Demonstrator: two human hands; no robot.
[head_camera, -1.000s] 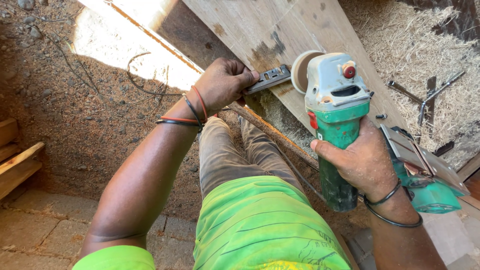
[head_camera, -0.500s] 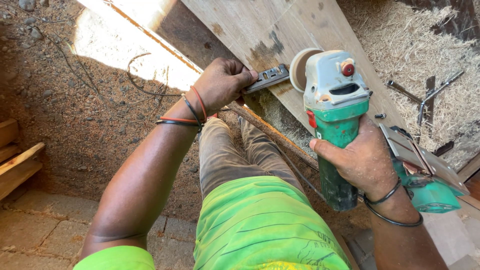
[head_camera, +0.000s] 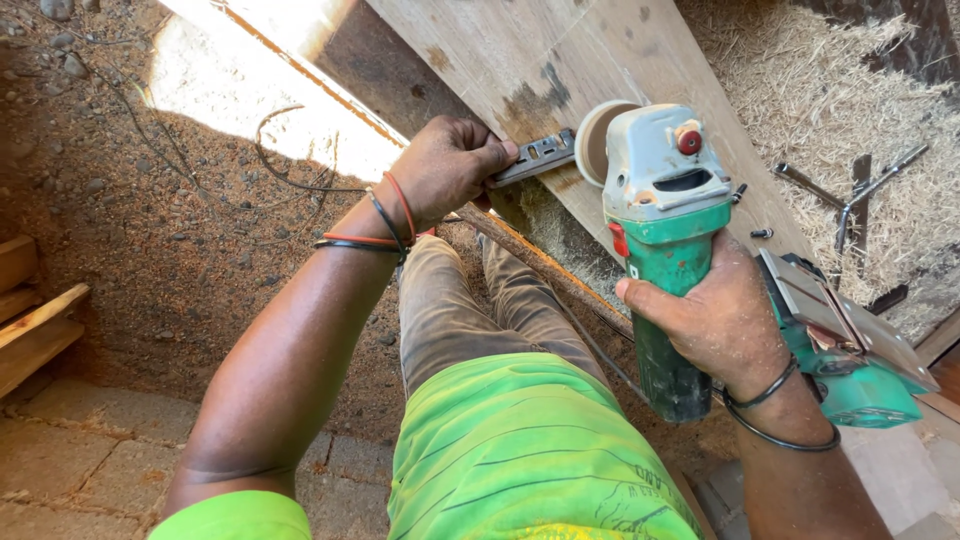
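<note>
Over the slanted plank (head_camera: 620, 60), the right hand (head_camera: 715, 320) grips the green angle grinder (head_camera: 665, 230) by its body, while the left hand (head_camera: 445, 165) clenches a flat metal wrench (head_camera: 535, 157) at the disc (head_camera: 592, 140). Disc seated; tightening appears unfinished. A red button marks the grey head; no packages or signs visible.

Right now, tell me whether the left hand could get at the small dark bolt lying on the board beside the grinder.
Probably not: the left hand grips a metal blade, and the grinder stands between it and the bolt.
</note>
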